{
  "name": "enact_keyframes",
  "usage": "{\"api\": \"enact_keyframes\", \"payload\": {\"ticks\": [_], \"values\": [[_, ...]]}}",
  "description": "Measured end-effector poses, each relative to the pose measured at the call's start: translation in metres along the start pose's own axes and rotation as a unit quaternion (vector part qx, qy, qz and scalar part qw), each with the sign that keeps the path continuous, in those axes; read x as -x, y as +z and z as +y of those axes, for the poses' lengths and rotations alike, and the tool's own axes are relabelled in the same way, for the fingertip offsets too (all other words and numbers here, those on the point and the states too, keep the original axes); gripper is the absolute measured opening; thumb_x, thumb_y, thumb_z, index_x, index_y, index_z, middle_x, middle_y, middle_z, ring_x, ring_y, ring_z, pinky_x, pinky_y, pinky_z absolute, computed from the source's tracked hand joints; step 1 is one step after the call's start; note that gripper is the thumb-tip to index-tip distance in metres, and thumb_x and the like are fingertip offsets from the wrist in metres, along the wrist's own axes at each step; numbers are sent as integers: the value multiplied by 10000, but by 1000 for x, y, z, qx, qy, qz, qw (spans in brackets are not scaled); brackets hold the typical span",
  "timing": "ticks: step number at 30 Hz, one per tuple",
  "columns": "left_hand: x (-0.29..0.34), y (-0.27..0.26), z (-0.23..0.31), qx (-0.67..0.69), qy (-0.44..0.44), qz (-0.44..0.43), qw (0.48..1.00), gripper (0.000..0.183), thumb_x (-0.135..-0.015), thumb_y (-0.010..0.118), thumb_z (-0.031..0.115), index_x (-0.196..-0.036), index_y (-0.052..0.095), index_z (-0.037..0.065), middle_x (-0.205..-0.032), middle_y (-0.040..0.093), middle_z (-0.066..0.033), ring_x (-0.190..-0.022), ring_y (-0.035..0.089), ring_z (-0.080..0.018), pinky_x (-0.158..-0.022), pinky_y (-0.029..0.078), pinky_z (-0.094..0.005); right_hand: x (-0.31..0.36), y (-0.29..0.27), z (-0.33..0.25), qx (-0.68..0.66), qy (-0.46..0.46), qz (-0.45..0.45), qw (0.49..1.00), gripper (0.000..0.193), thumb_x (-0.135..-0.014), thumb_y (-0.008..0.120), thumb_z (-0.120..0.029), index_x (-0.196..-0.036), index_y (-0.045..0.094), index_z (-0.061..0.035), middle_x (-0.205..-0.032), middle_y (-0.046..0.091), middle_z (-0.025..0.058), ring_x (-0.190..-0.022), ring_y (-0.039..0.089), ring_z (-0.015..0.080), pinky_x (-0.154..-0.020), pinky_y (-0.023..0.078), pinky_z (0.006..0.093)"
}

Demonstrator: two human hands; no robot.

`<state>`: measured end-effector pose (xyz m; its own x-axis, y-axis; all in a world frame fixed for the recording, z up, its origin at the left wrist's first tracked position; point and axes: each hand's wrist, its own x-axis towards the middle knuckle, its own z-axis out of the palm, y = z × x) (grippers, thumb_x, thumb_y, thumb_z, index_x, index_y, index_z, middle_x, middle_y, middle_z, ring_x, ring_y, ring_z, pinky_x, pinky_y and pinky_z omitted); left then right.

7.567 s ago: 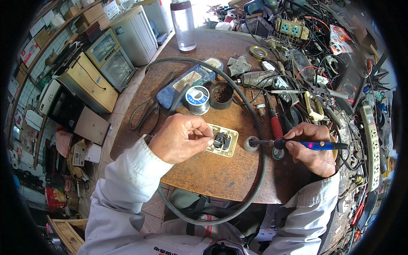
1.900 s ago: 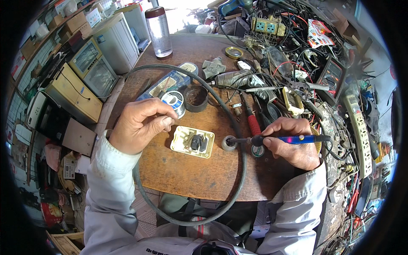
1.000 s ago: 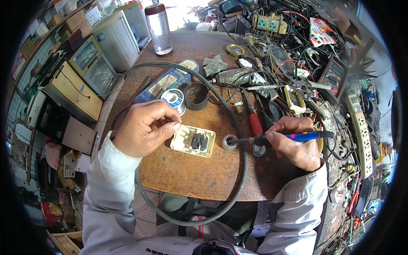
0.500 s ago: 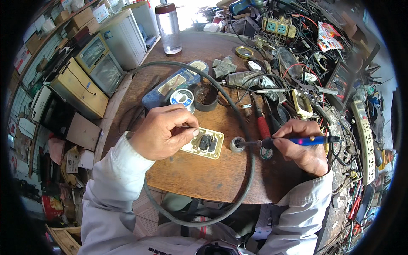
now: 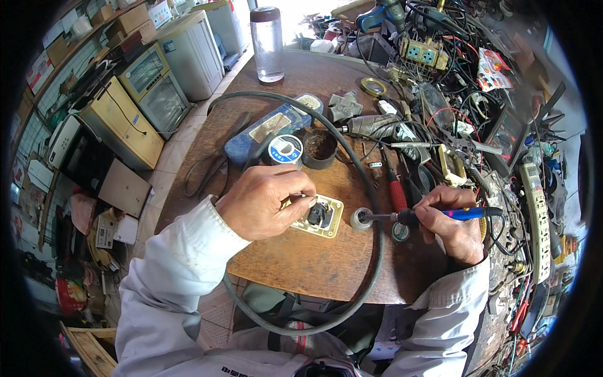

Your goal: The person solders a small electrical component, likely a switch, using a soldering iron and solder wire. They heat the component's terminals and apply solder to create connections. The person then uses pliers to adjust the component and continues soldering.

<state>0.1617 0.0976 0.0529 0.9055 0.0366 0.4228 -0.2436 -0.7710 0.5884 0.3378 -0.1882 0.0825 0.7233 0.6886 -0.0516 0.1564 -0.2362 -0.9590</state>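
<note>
My right hand (image 5: 453,225) grips a soldering iron (image 5: 463,214) by its blue handle. The iron's tip reaches left to the mouth of a small round jar (image 5: 361,218). Above the left part of a cream plastic housing (image 5: 326,230), my left hand (image 5: 267,202) is pinched closed; what lies between its fingertips is too small and hidden to name. Black parts (image 5: 319,214) sit inside the housing. A thick black cable (image 5: 379,251) loops around the housing and jar, and part of it passes behind my left hand.
Behind my left hand are a solder spool (image 5: 285,149), a dark round tin (image 5: 319,151) and a blue case (image 5: 267,130). A red-handled screwdriver (image 5: 397,196) lies beyond the jar. Tangled wires and tools crowd the right, beside a long power strip (image 5: 537,220). A clear bottle (image 5: 269,50) stands at the back.
The whole view has shifted, so the table appears further right and lower. My left fingertips have moved slightly right over the housing. The iron's tip is still at the jar.
</note>
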Motion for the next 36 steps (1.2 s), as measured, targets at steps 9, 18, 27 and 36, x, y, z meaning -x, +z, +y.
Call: {"api": "enact_keyframes", "payload": {"ticks": [9,18,27,36], "values": [[0,0,-1,10,2,10,1000,70,-922,768,2,-953,713,-28,-851,693,-103,-674,680,-174,-586,523,-319,-3,-8,5,-13,-4,-42,999,213,-926,786,-192,-903,749,16,-699,681,27,-555,609,82,-505,464,242],[2,1,-3,39,-14,24,999,57,-944,735,-17,-970,686,-28,-868,706,-100,-716,703,-155,-624,552,-308,-4,-9,2,-22,11,-67,997,188,-923,785,-172,-949,751,11,-720,689,20,-580,612,78,-530,471,239],[2,-3,1,49,-40,4,998,95,-949,746,-10,-951,654,-34,-848,713,-95,-720,713,-123,-607,568,-287,-3,-7,3,-20,-7,-61,998,192,-922,789,-174,-942,755,13,-718,691,21,-580,610,76,-530,472,241],[2,-2,2,63,-59,-10,996,106,-923,748,-23,-942,645,-37,-841,704,-111,-724,723,-168,-621,572,-318,-6,-10,10,-26,-8,-57,998,226,-946,785,-203,-930,759,21,-692,675,22,-561,607,81,-504,468,240]]}}
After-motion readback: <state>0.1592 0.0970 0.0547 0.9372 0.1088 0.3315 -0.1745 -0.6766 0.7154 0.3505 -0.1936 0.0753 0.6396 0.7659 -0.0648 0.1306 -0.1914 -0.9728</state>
